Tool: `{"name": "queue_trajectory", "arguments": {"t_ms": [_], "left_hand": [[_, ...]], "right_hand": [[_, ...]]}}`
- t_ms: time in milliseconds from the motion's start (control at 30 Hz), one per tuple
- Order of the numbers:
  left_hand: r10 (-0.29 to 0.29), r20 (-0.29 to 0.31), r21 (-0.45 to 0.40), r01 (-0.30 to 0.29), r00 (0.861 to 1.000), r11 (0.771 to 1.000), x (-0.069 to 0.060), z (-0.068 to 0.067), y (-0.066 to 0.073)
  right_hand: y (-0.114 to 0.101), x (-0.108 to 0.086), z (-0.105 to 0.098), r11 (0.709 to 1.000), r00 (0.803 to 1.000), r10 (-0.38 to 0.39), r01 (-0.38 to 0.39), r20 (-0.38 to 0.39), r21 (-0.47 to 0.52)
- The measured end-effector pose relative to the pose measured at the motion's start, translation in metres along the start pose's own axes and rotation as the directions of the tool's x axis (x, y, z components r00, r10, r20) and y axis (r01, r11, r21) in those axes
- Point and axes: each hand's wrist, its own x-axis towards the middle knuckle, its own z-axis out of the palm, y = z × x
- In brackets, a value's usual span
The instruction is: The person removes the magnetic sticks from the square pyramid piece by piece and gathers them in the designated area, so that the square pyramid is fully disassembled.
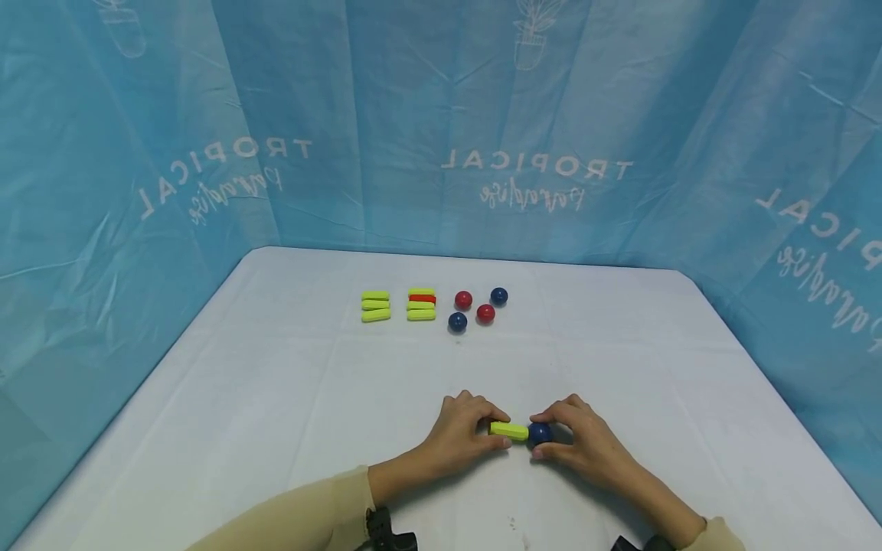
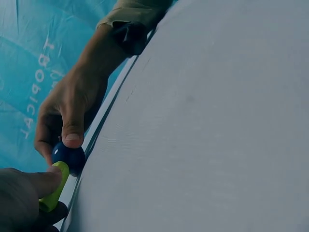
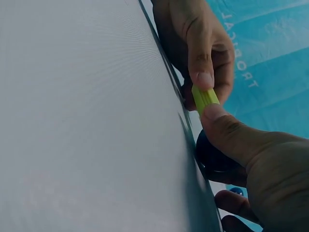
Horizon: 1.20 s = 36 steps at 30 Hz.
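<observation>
Near the front middle of the table, my left hand (image 1: 460,432) pinches a short yellow-green stick (image 1: 509,431) between thumb and fingers. Facing it, my right hand (image 1: 582,440) grips a dark blue ball (image 1: 540,434) from its far and near sides. The stick's right end meets the ball; whether the two are joined I cannot tell. In the left wrist view the blue ball (image 2: 68,157) sits under the right thumb, against the stick (image 2: 54,188). The right wrist view shows the stick (image 3: 204,98) between both thumbs, with the ball (image 3: 215,153) partly hidden behind the right thumb.
Farther back on the white table (image 1: 241,398) lie several yellow-green sticks (image 1: 375,305) in a group. Beside them is a second group with a red stick (image 1: 423,299) among yellow-green ones. Two red balls (image 1: 485,314) and two blue balls (image 1: 458,322) stand to their right. Blue curtains (image 1: 413,115) surround the table.
</observation>
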Motion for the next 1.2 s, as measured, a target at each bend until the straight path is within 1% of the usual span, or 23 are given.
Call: {"name": "queue_trajectory", "arguments": {"t_ms": [200,333,433,467,533,633,700,767,867,967,1033,1100,1200], "left_hand": [[-0.021,-0.025,0.021,0.022,0.999,1.000,0.002,0.004,0.002],[-0.035,-0.011,0.000,0.035,0.999,0.999,0.001,0.002,-0.001],[-0.073,-0.013,-0.043,0.072,0.997,0.996,0.000,-0.005,-0.007],[-0.087,-0.023,-0.060,0.085,0.996,0.995,0.000,-0.010,-0.011],[-0.118,-0.061,-0.082,0.113,0.991,0.990,-0.001,-0.022,-0.021],[-0.163,-0.160,-0.081,0.152,0.973,0.985,0.000,-0.043,-0.039],[-0.201,-0.229,-0.068,0.190,0.952,0.979,0.003,-0.059,-0.052],[-0.230,-0.293,-0.055,0.224,0.928,0.973,0.007,-0.074,-0.068],[-0.239,-0.363,-0.008,0.253,0.901,0.967,0.014,-0.095,-0.094],[-0.242,-0.412,0.057,0.290,0.879,0.955,0.021,-0.112,-0.118],[-0.259,-0.429,0.090,0.326,0.866,0.941,0.025,-0.121,-0.130],[-0.280,-0.431,0.113,0.359,0.858,0.926,0.028,-0.128,-0.139],[-0.306,-0.425,0.138,0.395,0.852,0.908,0.032,-0.134,-0.148]], "right_hand": [[-0.003,0.001,-0.001,1.000,1.000,0.006,-0.006,0.010,0.001],[-0.004,0.001,-0.002,1.000,1.000,0.008,-0.008,0.018,0.005],[-0.005,0.001,-0.001,1.000,1.000,0.008,-0.008,0.025,0.015],[-0.005,0.001,-0.001,1.000,1.000,0.008,-0.008,0.025,0.015],[-0.004,0.001,-0.002,1.000,1.000,0.006,-0.006,0.024,0.017],[-0.004,0.001,-0.002,1.000,1.000,0.004,-0.004,0.019,0.013],[-0.003,0.000,-0.002,1.000,1.000,0.004,-0.004,0.017,0.017],[-0.002,0.000,-0.002,1.000,1.000,0.009,-0.009,0.014,0.021],[-0.001,0.000,-0.002,0.999,1.000,0.021,-0.021,0.015,0.027],[-0.001,0.000,-0.001,0.999,0.999,0.030,-0.031,0.021,0.030],[0.000,0.000,-0.001,0.999,0.999,0.033,-0.034,0.026,0.030],[0.000,0.000,0.000,0.999,0.999,0.033,-0.034,0.025,0.028],[0.000,0.000,0.000,0.999,0.999,0.027,-0.027,0.022,0.031]]}}
